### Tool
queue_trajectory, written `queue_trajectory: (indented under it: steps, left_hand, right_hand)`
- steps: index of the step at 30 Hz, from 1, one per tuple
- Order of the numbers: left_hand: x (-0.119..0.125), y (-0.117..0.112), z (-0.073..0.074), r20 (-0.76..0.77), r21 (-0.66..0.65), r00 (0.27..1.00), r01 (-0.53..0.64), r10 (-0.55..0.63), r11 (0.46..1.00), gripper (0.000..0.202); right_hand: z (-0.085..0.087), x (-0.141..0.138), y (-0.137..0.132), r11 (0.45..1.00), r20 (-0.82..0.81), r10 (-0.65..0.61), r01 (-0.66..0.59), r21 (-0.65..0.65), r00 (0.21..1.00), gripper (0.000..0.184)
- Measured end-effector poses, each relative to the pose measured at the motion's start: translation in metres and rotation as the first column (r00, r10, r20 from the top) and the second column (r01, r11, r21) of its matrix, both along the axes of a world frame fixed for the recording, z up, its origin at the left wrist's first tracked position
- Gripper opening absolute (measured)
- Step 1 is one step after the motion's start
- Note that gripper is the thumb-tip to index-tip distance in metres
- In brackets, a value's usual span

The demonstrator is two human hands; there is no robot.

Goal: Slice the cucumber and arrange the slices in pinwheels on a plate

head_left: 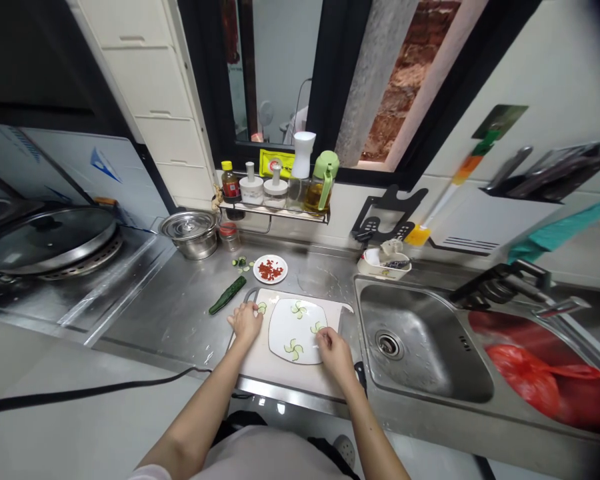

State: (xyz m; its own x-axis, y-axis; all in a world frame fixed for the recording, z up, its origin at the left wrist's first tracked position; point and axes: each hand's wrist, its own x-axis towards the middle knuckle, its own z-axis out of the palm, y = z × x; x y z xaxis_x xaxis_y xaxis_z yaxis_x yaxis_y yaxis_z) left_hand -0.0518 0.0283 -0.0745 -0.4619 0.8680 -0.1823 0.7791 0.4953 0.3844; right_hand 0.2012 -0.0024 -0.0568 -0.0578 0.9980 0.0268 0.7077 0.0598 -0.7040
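Note:
A white squarish plate (285, 325) lies on a pale cutting board (260, 363). Thin cucumber slices form pinwheels on it, one near the top (299, 309) and one near the bottom (294, 349). At the plate's right side, my right hand (334, 347) pinches at a cucumber slice (316, 327) in a third group; the fingers partly hide it. My left hand (246, 323) rests at the board's left edge with its fingers apart, beside a few loose cucumber slices (261, 307). Further left lies a dark green cucumber piece (227, 296).
Behind the board stand a small plate of chopped red bits (271, 269) and cucumber scraps (243, 264). A knife (349, 323) lies by the board's right edge. The sink (415, 340) is to the right, a lidded steel pot (195, 243) back left. Above hangs a condiment shelf (275, 210).

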Motion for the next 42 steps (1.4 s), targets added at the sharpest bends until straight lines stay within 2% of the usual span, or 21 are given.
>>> queue_trajectory:
  steps: [5, 8, 11, 14, 16, 18, 22, 28, 33, 37, 39, 42]
  left_hand:
    - [0.001, 0.002, 0.003, 0.171, 0.096, 0.985, -0.039, 0.022, 0.995, 0.017]
    - [0.003, 0.004, 0.008, 0.343, 0.159, 0.939, -0.06, 0.002, 0.986, 0.015]
    - [0.004, 0.006, 0.019, 0.551, 0.215, 0.829, -0.034, -0.092, 0.976, 0.017]
    - [0.006, 0.006, 0.033, 0.726, 0.279, 0.655, 0.001, -0.212, 0.96, 0.022]
    - [0.008, 0.004, 0.044, 0.783, 0.329, 0.557, 0.005, -0.276, 0.944, 0.024]
    - [0.009, 0.001, 0.054, 0.791, 0.382, 0.512, 0.013, -0.334, 0.924, 0.024]
    - [0.011, -0.006, 0.067, 0.753, 0.463, 0.503, 0.053, -0.424, 0.885, 0.024]
    - [0.01, -0.011, 0.072, 0.705, 0.507, 0.525, 0.098, -0.477, 0.856, 0.024]
    - [0.012, -0.017, 0.078, 0.638, 0.558, 0.542, 0.164, -0.547, 0.813, 0.023]
    - [0.012, -0.021, 0.082, 0.578, 0.593, 0.548, 0.227, -0.604, 0.773, 0.021]
    - [0.012, -0.023, 0.084, 0.532, 0.591, 0.581, 0.265, -0.615, 0.762, 0.021]
    - [0.012, -0.027, 0.086, 0.409, 0.561, 0.684, 0.334, -0.604, 0.758, 0.02]
  right_hand:
    - [0.008, -0.012, -0.001, 0.998, 0.022, 0.058, -0.058, 0.006, 0.998, 0.028]
    - [0.02, -0.02, 0.002, 0.996, 0.042, 0.084, -0.085, 0.005, 0.996, 0.027]
    - [0.035, -0.03, 0.011, 0.994, 0.024, 0.104, -0.105, 0.025, 0.994, 0.024]
    - [0.05, -0.042, 0.022, 0.987, -0.089, 0.148, -0.142, 0.079, 0.985, 0.021]
    - [0.058, -0.051, 0.028, 0.978, -0.165, 0.193, -0.176, 0.112, 0.967, 0.019]
    - [0.064, -0.06, 0.032, 0.967, -0.206, 0.241, -0.216, 0.137, 0.949, 0.016]
    - [0.069, -0.07, 0.035, 0.943, -0.241, 0.325, -0.293, 0.16, 0.914, 0.01]
    - [0.065, -0.073, 0.033, 0.954, -0.348, 0.3, -0.284, 0.099, 0.888, 0.011]
    - [0.067, -0.074, 0.033, 0.958, -0.521, 0.213, -0.282, -0.057, 0.827, 0.012]
    - [0.071, -0.075, 0.034, 0.925, -0.638, 0.084, -0.298, -0.236, 0.765, 0.01]
    - [0.071, -0.075, 0.034, 0.906, -0.658, 0.028, -0.297, -0.301, 0.753, 0.009]
    - [0.069, -0.077, 0.035, 0.889, -0.661, -0.025, -0.286, -0.358, 0.75, 0.009]
